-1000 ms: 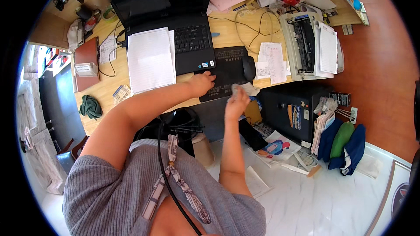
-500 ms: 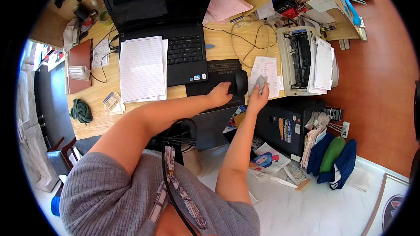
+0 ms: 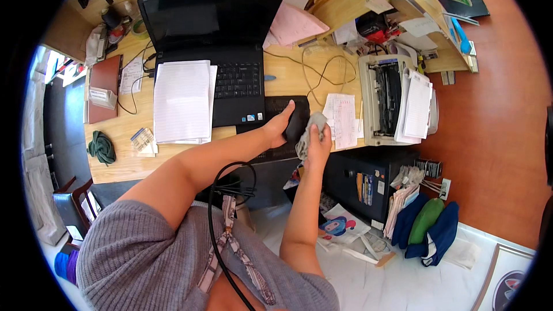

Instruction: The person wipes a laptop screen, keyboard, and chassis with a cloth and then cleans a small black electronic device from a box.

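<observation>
1. The left hand (image 3: 280, 125) lies flat and open, fingers stretched forward, on a black rectangular mouse pad (image 3: 283, 116) near the front edge of the light wooden desk (image 3: 124, 155). It presses down on the pad and grips nothing.

2. The right hand (image 3: 318, 140) is closed around a crumpled grey cloth (image 3: 309, 131), which sits at the pad's right edge, just beside a dark computer mouse (image 3: 296, 123) that lies between the two hands. Whether the cloth touches the mouse cannot be told from this view.

3. Just right of the cloth lies a white printed sheet of paper (image 3: 342, 121), and beyond it a beige printer (image 3: 395, 99) loaded with white pages. Thin cables (image 3: 320, 72) loop over the desk behind the pad.

4. Left of the pad stands an open black laptop (image 3: 214, 52), with a stack of lined white paper (image 3: 182, 101) resting over the left part of its keyboard.

5. What could go wrong, as a judgement:
   - A broad sweep of the cloth to the right could catch the loose printed sheet and push it off the desk edge.
   - The pad seems to overhang the front edge; if the flat hand eases its pressure, a firm rub could drag pad and mouse off toward the floor.
   - A stroke carried backward could snag the looping cables.
</observation>
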Tool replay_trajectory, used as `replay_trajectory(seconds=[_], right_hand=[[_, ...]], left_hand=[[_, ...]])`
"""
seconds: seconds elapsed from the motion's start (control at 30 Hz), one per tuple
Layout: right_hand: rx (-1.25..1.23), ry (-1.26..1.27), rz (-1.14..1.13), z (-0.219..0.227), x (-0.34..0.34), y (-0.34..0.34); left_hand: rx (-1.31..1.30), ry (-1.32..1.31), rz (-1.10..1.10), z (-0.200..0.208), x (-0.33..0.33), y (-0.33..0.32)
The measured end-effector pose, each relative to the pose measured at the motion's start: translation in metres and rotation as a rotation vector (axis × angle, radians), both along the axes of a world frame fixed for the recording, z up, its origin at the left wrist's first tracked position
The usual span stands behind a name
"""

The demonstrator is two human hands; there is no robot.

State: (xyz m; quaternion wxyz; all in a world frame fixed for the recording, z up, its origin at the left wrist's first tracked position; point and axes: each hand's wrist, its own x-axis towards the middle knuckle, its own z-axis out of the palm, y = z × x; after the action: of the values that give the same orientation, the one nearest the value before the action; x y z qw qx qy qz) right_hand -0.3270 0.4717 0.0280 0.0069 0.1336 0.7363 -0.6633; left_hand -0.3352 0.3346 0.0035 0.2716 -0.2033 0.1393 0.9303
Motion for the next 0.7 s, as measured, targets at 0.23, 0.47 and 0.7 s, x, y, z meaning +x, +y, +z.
replay_trajectory(seconds=[0.23,0.47,0.7], right_hand=[[0.724,0.643,0.003,0.060,0.040,-0.065],[0.754,0.546,0.274,0.068,0.003,-0.102],[0.542,0.422,0.178,0.075,0.010,-0.107]], left_hand=[[0.087,0.158,0.090,0.028,0.001,-0.038],[-0.384,0.357,0.173,0.032,0.026,-0.039],[-0.404,0.330,0.300,0.054,0.027,-0.050]])
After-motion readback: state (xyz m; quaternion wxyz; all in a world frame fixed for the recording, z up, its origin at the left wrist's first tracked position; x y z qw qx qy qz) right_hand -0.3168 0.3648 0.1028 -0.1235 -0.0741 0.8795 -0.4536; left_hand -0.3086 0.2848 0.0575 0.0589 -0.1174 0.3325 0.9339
